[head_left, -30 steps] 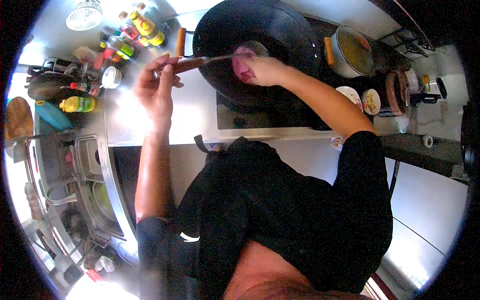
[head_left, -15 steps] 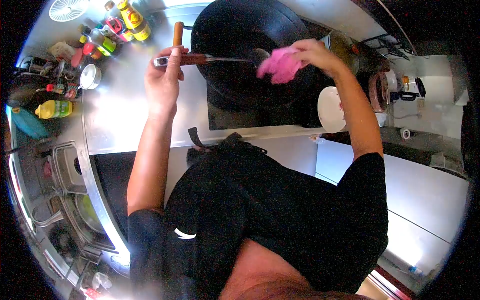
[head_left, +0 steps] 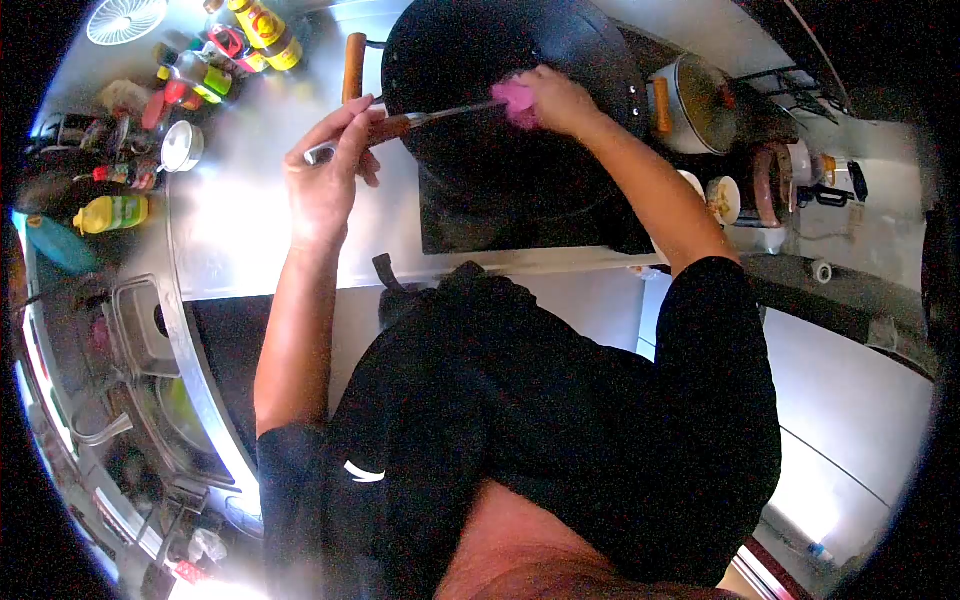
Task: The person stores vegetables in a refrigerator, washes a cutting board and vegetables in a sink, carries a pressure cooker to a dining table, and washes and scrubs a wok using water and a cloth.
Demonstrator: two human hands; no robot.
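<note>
My left hand [head_left: 325,185] is closed around the brown wooden handle of a long metal cooking utensil [head_left: 455,112]. The utensil points right across the black wok [head_left: 520,185], and its far end is hidden by the cloth. A pink cloth [head_left: 515,100] is bunched in my right hand [head_left: 562,103], pressed against that far end above the wok. The wok's wooden side handle [head_left: 354,68] sticks out just beyond my left hand.
Several sauce bottles [head_left: 268,35] stand at the back left, near a small white bowl [head_left: 181,147]. A lidded pot [head_left: 703,105] stands right of the wok. Behind my right forearm is a small bowl with food [head_left: 722,200]. The sink [head_left: 145,330] lies at the left.
My right hand has moved left and up with the pink cloth, bringing it onto the utensil's far end. The left hand still holds the handle, with the utensil now slanting more.
</note>
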